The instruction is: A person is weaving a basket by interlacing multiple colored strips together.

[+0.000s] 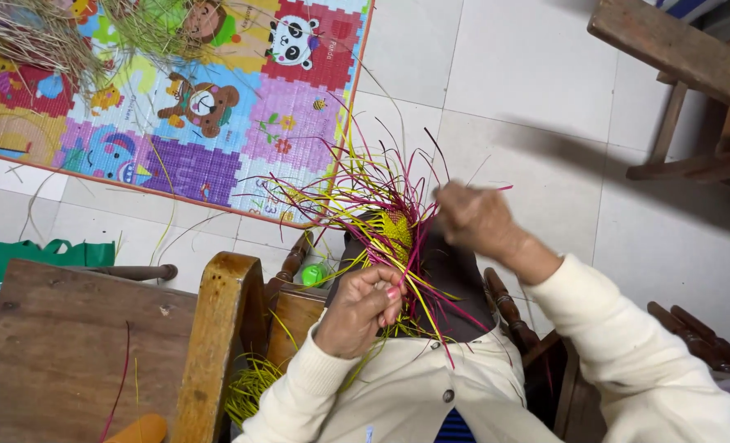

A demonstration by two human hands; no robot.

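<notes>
On my lap lies a half-woven piece (396, 230) of yellow and magenta straw, with loose strands fanning out toward the floor. My left hand (361, 310) is closed around the strands at the near side of the weave. My right hand (473, 216) is raised just right of the weave and blurred, its fingers pinched on thin strands. Both arms wear cream sleeves, and dark trousers show under the weave.
A wooden stool (61, 344) with an upright rail (211, 344) stands at my left. A colourful cartoon play mat (209, 107) covers the floor ahead, with dry straw bundles (45, 33) on it. A green bag (20, 254) lies far left; wooden furniture (685, 74) at upper right.
</notes>
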